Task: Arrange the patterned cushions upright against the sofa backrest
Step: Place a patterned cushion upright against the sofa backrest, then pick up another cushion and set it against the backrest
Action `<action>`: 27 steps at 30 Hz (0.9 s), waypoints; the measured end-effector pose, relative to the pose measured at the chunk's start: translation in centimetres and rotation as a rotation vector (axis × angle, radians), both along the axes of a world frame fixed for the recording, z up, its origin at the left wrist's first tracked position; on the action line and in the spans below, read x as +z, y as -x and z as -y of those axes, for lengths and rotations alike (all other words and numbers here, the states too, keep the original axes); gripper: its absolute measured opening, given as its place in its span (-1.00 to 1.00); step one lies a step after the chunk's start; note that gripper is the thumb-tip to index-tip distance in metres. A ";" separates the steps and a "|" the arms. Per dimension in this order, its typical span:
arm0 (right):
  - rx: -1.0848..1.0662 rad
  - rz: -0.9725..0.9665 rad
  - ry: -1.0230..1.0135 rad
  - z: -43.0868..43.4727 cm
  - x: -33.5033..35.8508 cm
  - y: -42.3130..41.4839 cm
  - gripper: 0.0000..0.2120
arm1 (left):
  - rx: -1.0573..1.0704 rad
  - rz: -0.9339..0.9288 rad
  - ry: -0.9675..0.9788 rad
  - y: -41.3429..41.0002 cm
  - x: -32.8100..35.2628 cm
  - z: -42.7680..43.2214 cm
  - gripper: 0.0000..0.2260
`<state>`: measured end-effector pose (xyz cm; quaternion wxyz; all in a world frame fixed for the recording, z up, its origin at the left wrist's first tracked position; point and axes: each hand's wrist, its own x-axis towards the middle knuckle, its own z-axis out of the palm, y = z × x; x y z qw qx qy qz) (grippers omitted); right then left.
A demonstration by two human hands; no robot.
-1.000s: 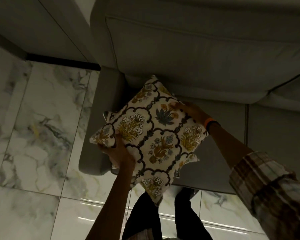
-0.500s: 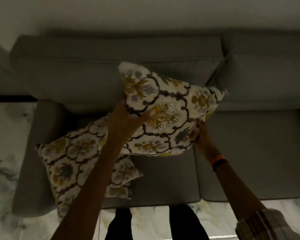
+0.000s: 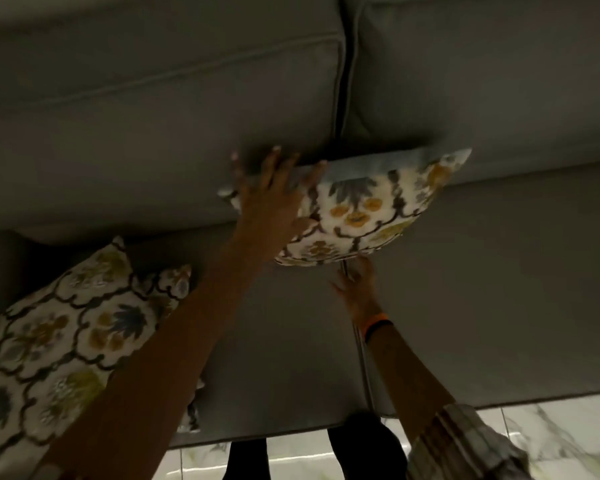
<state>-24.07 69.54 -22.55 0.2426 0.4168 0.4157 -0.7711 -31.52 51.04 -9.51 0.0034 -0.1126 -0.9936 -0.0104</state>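
A cream cushion with a floral and dark lattice pattern point(image 3: 361, 209) stands against the grey sofa backrest point(image 3: 153, 133), right at the seam between two back pads. My left hand point(image 3: 271, 202) lies over its upper left corner, fingers spread across the top edge. My right hand point(image 3: 355, 289) reaches up from below, and its fingertips touch the cushion's bottom edge. A second cushion of the same pattern point(image 3: 49, 341) lies tilted on the seat at the left end, partly hidden by my left forearm.
The grey seat point(image 3: 482, 306) stretches to the right of the held cushion. A seam runs down the seat below my right hand. Marble floor tiles point(image 3: 551, 434) show along the sofa's front edge, with my dark trouser legs point(image 3: 361, 441) close to it.
The cushion has gone from tilted in the air to pressed against the backrest, further right. My left hand shifted to its top corner. The view moved closer to the sofa.
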 end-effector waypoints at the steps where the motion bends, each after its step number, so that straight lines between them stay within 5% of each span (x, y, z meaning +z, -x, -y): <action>1: 0.026 -0.087 -0.127 -0.8 0.0 0.3 -0.46 | 0.055 -0.086 -0.029 -0.7 -0.7 0.6 -0.24; 3: 0.022 -0.289 -0.360 -2.9 0.8 1.9 -0.29 | 0.232 -0.247 -0.105 -2.6 -1.8 1.6 -0.21; 5: 0.179 -0.517 -0.546 -5.3 1.4 4.2 -0.05 | 0.555 -0.292 -0.379 -4.7 -3.1 2.0 -0.03; 7: 0.397 -0.710 -0.621 -7.4 1.9 7.0 0.13 | 0.883 -0.008 -0.886 -6.1 -4.4 1.7 0.09; 10: 0.622 -0.787 -0.642 -9.6 1.8 11.0 0.17 | 0.810 0.492 -1.208 -6.0 -6.3 0.6 -0.14; 14: 0.717 -0.755 -0.664 -10.9 1.3 12.6 0.01 | 0.723 0.379 -1.385 -4.5 -7.4 -0.6 -0.23; 19: 0.573 -0.749 -0.702 -10.6 1.1 9.5 0.02 | 0.678 0.240 -1.387 -5.3 -7.6 0.2 -0.32; 23: 0.531 -0.508 -0.825 -7.1 0.4 4.0 0.06 | 0.780 0.328 -1.239 -7.1 -9.0 2.4 -0.01; 27: 0.850 -0.275 -0.831 0.6 -0.6 -3.5 -0.13 | 0.825 0.340 -0.897 -13.2 -9.0 7.7 -0.08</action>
